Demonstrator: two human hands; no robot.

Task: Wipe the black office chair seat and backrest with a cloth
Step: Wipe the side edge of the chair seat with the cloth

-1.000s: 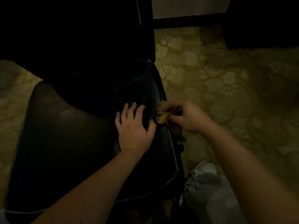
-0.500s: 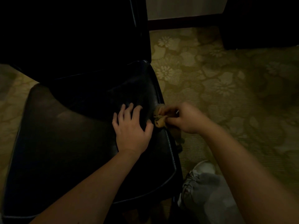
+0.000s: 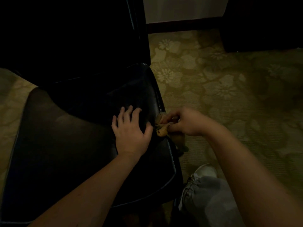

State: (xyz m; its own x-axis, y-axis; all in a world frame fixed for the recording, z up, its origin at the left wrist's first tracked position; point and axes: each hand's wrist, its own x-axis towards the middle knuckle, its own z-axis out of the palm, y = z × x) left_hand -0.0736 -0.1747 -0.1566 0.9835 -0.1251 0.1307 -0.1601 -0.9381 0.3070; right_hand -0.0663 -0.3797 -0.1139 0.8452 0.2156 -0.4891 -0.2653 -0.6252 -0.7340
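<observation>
The black office chair seat (image 3: 65,153) fills the left and middle of the head view, its dark backrest (image 3: 73,33) rising at the top left. My left hand (image 3: 131,130) lies flat on the seat near its right edge, fingers spread. Just right of it, my right hand (image 3: 185,122) pinches a small bunched tan cloth (image 3: 161,129) against the seat's right rim.
Patterned yellowish carpet (image 3: 229,89) spreads to the right. My grey trouser leg (image 3: 205,197) and white shoe (image 3: 206,171) stand close to the seat's front right corner. Dark furniture (image 3: 265,22) sits at the top right, with a pale wall and dark skirting beside it.
The two hands have shifted only slightly along the seat's right edge. The right hand still works the cloth at the rim; the left stays flat.
</observation>
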